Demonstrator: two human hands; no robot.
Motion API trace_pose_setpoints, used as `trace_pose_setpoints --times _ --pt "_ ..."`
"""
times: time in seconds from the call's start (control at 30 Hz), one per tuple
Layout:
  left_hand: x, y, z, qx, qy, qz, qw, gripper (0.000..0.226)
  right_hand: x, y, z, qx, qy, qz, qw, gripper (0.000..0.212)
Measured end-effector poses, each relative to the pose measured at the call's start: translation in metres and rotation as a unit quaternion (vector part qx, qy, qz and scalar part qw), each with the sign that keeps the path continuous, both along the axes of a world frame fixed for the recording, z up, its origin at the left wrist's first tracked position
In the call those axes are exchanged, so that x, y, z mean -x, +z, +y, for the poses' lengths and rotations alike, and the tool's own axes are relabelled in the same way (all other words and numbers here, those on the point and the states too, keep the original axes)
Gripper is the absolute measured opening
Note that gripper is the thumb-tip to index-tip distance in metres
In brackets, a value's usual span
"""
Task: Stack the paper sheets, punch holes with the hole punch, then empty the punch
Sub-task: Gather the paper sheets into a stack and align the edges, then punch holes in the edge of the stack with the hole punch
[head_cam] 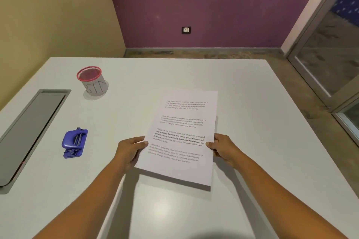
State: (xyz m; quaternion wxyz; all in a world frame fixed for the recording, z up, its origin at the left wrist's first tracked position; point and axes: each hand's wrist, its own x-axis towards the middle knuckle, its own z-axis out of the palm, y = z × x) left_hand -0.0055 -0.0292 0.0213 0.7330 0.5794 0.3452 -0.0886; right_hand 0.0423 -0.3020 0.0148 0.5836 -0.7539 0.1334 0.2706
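A stack of white paper sheets with printed text is held above the white table, its near end raised and casting a shadow. My left hand grips the stack's left edge, thumb on top. Its right edge is gripped the same way by my right hand. A blue hole punch lies on the table to the left of the sheets, apart from both hands.
A red-rimmed mesh cup with a paper label reading "BIN" stands at the back left. A grey recessed panel runs along the table's left side. The table's far edge meets the floor by a purple wall; a glass door is at right.
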Motion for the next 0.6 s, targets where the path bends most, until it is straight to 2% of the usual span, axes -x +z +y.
trace_pose_setpoints --times 0.1,0.23,0.37,0.43,0.5,0.6 --pt "-0.001 -0.003 -0.008 -0.021 -0.021 0.013 0.999 0.028 -0.004 -0.003 -0.001 0.01 0.019 0.007 1.0 0.033" --pt "0.001 -0.02 -0.015 -0.058 0.0 0.048 0.997 0.033 -0.007 -0.01 0.004 0.057 0.017 -0.005 0.998 0.033" --pt "0.007 -0.035 -0.023 -0.157 -0.011 0.065 0.985 0.018 -0.005 -0.02 0.01 0.117 0.019 -0.038 0.992 0.032" --pt "0.009 -0.038 -0.027 -0.201 -0.006 0.07 0.977 0.012 -0.004 -0.023 0.01 0.115 0.003 -0.053 0.992 0.023" --pt "0.011 -0.039 -0.03 -0.234 -0.007 0.066 0.97 0.01 -0.003 -0.027 0.009 0.129 -0.018 -0.07 0.989 0.004" --pt "0.013 -0.039 -0.029 -0.268 -0.013 0.068 0.961 0.015 -0.004 -0.031 0.008 0.144 -0.046 -0.1 0.983 0.016"
